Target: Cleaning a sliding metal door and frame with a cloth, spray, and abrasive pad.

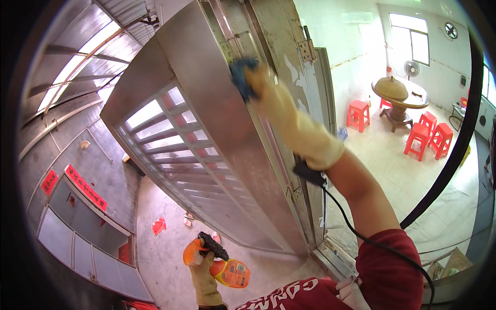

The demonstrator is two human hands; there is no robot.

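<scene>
My right hand (262, 87), in a pale yellow rubber glove, is raised with its fingers closed round a blue cloth (242, 78). That cloth rests against the upper inner edge of a metal door (233, 155) with a slatted window; motion blurs the fingers. Low in the view, my left hand (203, 274), gloved as well, grips an orange spray bottle (235, 274) by its neck. A dark, rough scouring pad (213, 245) sits at the same hand, beside the orange spray head. How the fingers hold the pad is partly hidden.
The door frame (281, 46) with peeling paint stands beside the door. A black cable (341, 206) hangs past my right arm. In the room at right are red stools (358, 114) and a round table (416, 98) with a woven cover. A red bag (159, 225) lies on the floor.
</scene>
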